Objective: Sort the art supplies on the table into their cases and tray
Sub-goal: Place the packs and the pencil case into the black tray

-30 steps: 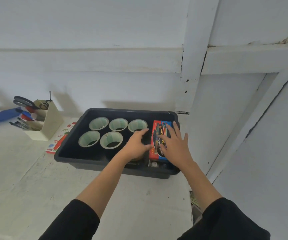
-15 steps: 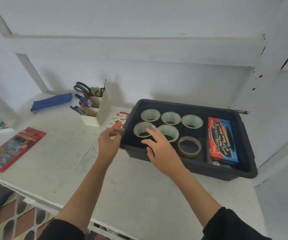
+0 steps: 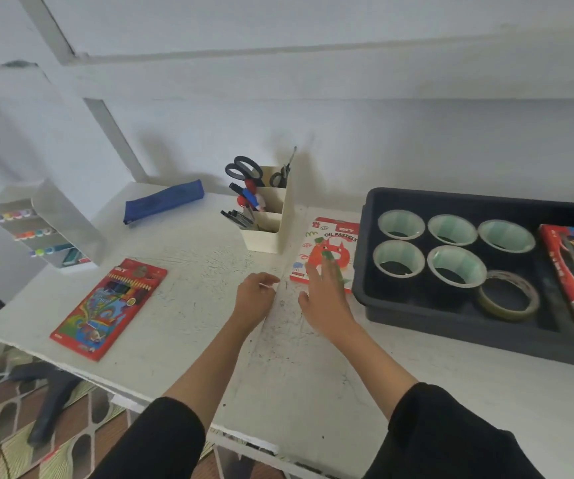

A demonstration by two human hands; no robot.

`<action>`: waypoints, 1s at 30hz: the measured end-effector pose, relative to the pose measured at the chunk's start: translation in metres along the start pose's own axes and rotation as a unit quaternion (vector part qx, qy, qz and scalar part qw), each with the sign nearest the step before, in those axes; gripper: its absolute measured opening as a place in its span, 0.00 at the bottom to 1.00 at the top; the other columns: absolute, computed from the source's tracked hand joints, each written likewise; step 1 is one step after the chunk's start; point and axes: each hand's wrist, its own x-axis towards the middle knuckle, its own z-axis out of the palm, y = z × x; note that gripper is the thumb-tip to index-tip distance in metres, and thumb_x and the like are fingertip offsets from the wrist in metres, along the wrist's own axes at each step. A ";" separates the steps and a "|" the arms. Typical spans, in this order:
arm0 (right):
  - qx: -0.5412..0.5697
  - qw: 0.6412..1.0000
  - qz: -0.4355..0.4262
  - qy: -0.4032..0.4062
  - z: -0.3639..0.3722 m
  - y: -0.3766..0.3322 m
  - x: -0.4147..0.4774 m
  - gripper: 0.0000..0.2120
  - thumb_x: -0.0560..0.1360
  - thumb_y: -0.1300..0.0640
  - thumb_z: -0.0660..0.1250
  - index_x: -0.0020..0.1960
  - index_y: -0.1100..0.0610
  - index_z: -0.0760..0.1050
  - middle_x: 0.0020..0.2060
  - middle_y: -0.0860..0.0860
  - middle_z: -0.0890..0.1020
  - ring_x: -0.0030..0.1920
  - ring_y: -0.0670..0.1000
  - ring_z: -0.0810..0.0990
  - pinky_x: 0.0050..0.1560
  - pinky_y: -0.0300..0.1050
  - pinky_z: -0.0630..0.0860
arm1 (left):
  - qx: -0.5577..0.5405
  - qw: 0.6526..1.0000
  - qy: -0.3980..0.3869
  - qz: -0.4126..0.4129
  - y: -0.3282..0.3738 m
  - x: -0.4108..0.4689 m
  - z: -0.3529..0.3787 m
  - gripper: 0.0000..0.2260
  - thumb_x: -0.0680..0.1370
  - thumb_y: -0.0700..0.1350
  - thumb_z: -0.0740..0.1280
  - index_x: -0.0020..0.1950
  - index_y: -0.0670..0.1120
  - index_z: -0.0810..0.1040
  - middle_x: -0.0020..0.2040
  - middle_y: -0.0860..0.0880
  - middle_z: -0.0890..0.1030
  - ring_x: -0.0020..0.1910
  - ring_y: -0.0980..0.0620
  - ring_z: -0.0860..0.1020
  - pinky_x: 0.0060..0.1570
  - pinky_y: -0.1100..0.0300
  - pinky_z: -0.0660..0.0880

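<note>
Both hands [image 3: 290, 299] hover empty, fingers loose, over scuffed white table [image 3: 182, 305] (white walls).

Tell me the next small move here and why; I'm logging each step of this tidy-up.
Probably: slide the right hand forward and grip the oil pastels box. Its fingers already overlap that box, which lies flat on the table beside the black tray rather than in it. The left hand holds nothing that I can see, and the coloured pencil box lies farther off.
</note>
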 end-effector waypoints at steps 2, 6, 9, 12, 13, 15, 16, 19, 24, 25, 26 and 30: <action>-0.006 0.997 0.078 0.028 0.005 0.001 0.006 0.30 0.79 0.53 0.59 0.76 0.53 0.49 0.76 0.58 0.44 0.76 0.61 0.47 0.70 0.54 0.61 | 0.018 1.000 -0.023 0.005 0.003 0.016 0.007 0.16 0.76 0.33 0.60 0.61 0.42 0.79 0.59 0.44 0.77 0.56 0.49 0.76 0.55 0.62 0.70; 0.073 0.980 0.176 0.057 0.011 0.008 0.009 0.31 0.80 0.53 0.58 0.76 0.54 0.44 0.74 0.58 0.54 0.59 0.54 0.74 0.50 0.44 0.77 | 0.042 0.996 -0.072 -0.024 0.012 0.044 0.027 0.19 0.79 0.44 0.62 0.70 0.45 0.71 0.65 0.43 0.70 0.63 0.45 0.71 0.65 0.51 0.69; 0.117 0.974 0.179 0.076 0.014 0.011 0.013 0.29 0.80 0.56 0.58 0.76 0.53 0.47 0.68 0.54 0.60 0.58 0.52 0.74 0.49 0.43 0.77 | 0.111 0.990 -0.084 -0.039 0.019 0.053 0.041 0.20 0.79 0.52 0.60 0.71 0.47 0.69 0.67 0.45 0.66 0.67 0.44 0.63 0.65 0.46 0.62; 0.176 0.964 0.184 0.078 0.011 0.006 0.015 0.25 0.80 0.61 0.58 0.74 0.50 0.55 0.61 0.48 0.59 0.55 0.49 0.70 0.48 0.39 0.73 | 0.044 0.995 -0.078 -0.050 0.022 0.053 0.046 0.17 0.80 0.51 0.61 0.64 0.44 0.68 0.62 0.45 0.70 0.63 0.45 0.68 0.61 0.48 0.69; 0.183 0.961 0.189 0.084 0.010 0.001 0.018 0.25 0.79 0.60 0.59 0.73 0.49 0.56 0.65 0.51 0.59 0.58 0.51 0.70 0.52 0.41 0.74 | -0.049 0.994 -0.080 -0.057 0.023 0.053 0.045 0.14 0.80 0.49 0.61 0.61 0.43 0.66 0.61 0.44 0.72 0.60 0.46 0.72 0.56 0.51 0.73; 0.200 0.957 0.190 0.096 0.007 -0.011 0.020 0.25 0.78 0.57 0.61 0.72 0.47 0.57 0.70 0.56 0.55 0.65 0.56 0.68 0.59 0.49 0.75 | -0.211 0.972 -0.076 -0.070 0.026 0.051 0.037 0.09 0.82 0.45 0.59 0.56 0.42 0.63 0.58 0.41 0.75 0.52 0.48 0.77 0.44 0.58 0.76; 0.205 0.956 0.183 0.102 0.004 -0.017 0.019 0.24 0.78 0.56 0.61 0.72 0.46 0.58 0.70 0.56 0.55 0.66 0.57 0.66 0.60 0.51 0.75 | -0.255 0.962 -0.066 -0.072 0.028 0.049 0.031 0.07 0.82 0.43 0.58 0.56 0.42 0.62 0.57 0.39 0.75 0.49 0.48 0.78 0.39 0.61 0.77; 0.226 0.955 0.159 0.104 -0.004 -0.029 0.019 0.23 0.79 0.51 0.60 0.71 0.45 0.57 0.69 0.55 0.55 0.67 0.56 0.63 0.63 0.53 0.72 | -0.363 0.927 -0.067 -0.064 0.035 0.043 0.009 0.04 0.82 0.40 0.58 0.52 0.42 0.62 0.53 0.39 0.77 0.43 0.49 0.79 0.33 0.64 0.78; 0.254 0.951 0.111 0.136 -0.036 -0.043 0.014 0.25 0.78 0.50 0.62 0.69 0.46 0.54 0.70 0.53 0.54 0.67 0.55 0.63 0.61 0.52 0.74 | -0.436 0.896 -0.077 -0.031 0.054 0.030 -0.023 0.05 0.81 0.37 0.61 0.52 0.43 0.65 0.53 0.41 0.78 0.46 0.47 0.79 0.44 0.57 0.79; 0.255 0.950 0.102 0.151 -0.046 -0.043 0.012 0.25 0.77 0.52 0.63 0.69 0.47 0.54 0.70 0.53 0.54 0.67 0.54 0.63 0.60 0.49 0.75 | -0.447 0.891 -0.078 -0.019 0.060 0.027 -0.026 0.06 0.80 0.36 0.61 0.55 0.43 0.65 0.54 0.41 0.79 0.47 0.47 0.80 0.49 0.54 0.78; 0.255 0.947 0.094 0.170 -0.056 -0.041 0.010 0.26 0.77 0.54 0.64 0.70 0.48 0.54 0.69 0.53 0.55 0.67 0.53 0.63 0.59 0.47 0.75 | -0.453 0.887 -0.085 -0.004 0.066 0.024 -0.028 0.09 0.80 0.36 0.61 0.59 0.43 0.66 0.55 0.42 0.79 0.49 0.47 0.80 0.52 0.52 0.78; 0.249 0.933 0.063 0.254 -0.096 -0.013 0.004 0.30 0.75 0.58 0.67 0.72 0.52 0.57 0.67 0.53 0.63 0.65 0.52 0.66 0.57 0.42 0.73 | -0.437 0.883 -0.153 0.073 0.106 0.002 -0.020 0.23 0.76 0.37 0.66 0.69 0.49 0.66 0.59 0.45 0.79 0.55 0.47 0.80 0.52 0.51 0.79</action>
